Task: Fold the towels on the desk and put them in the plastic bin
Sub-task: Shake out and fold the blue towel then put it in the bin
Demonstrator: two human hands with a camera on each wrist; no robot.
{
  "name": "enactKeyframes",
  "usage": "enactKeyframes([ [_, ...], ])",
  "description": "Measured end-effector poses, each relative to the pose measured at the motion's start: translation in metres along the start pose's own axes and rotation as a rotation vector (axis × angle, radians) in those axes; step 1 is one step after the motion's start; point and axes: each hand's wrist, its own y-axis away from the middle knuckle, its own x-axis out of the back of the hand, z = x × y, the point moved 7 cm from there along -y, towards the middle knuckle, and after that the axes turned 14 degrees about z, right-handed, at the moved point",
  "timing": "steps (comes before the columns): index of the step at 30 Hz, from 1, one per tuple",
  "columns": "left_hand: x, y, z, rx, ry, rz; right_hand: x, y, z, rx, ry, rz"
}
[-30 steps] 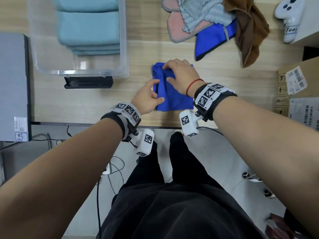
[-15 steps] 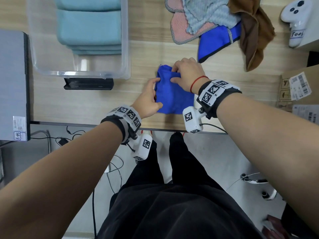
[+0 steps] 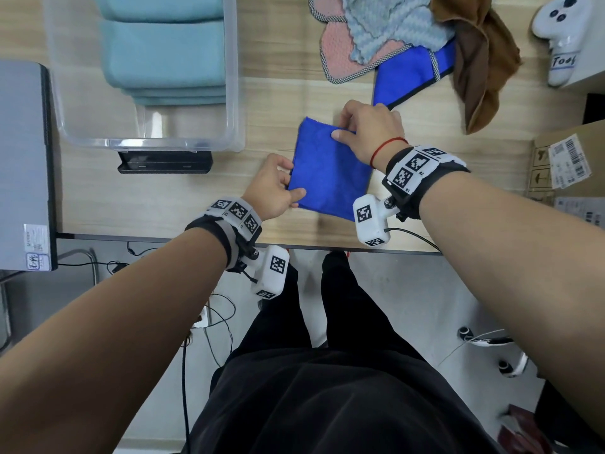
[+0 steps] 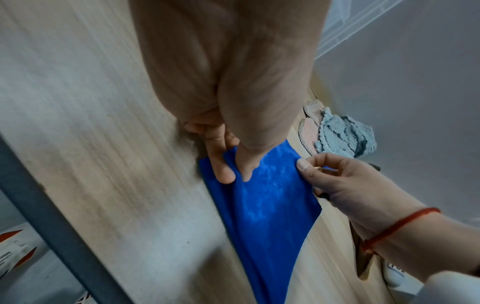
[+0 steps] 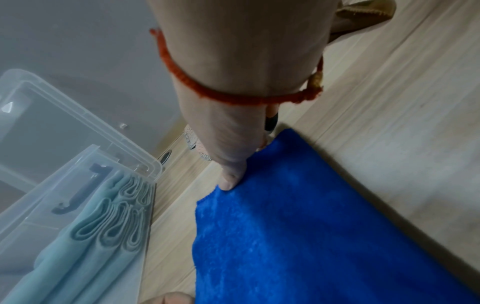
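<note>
On the desk, the blue towel now lies flatter, left hand and right hand still pinching it.

This looks like an office or lab workspace: a wood-grain desk over loose floor cables, a labelled cardboard box, a white handheld controller and a grey computer case.

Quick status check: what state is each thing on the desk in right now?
Folded royal-blue towel: flat on the desk, pinched by both hands.
Left hand: pinches its left edge.
Right hand: pinches its far right corner.
Clear plastic bin: lidless, holds folded light-teal towels.
Pile of pink, pale-blue, blue and brown towels: unfolded, heaped.
</note>
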Motion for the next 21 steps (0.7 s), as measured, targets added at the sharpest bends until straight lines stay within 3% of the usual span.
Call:
enactKeyframes([
  [6, 0.008, -0.002, -0.002, -0.045, -0.195, 0.138, 0.005, 0.008, 0.007, 0.005, -0.001, 0.045],
  [10, 0.015, -0.001, -0.002, -0.106, -0.332, 0.214, 0.02, 0.026, 0.0, 0.132, -0.1, 0.144],
  [12, 0.016, 0.0, 0.006, -0.219, -0.373, 0.219, 0.017, 0.042, -0.006, 0.201, -0.155, 0.106],
  [16, 0.003, 0.01, 0.029, -0.566, -0.477, 0.104, -0.011, 0.087, -0.012, 0.294, -0.087, -0.131],
  [18, -0.007, 0.014, 0.028, -0.676, -0.579, 0.014, -0.017, 0.104, -0.01, 0.322, -0.059, -0.118],
  [21, -0.011, 0.018, 0.018, -0.697, -0.718, -0.047, -0.018, 0.117, -0.008, 0.304, -0.035, -0.068],
])
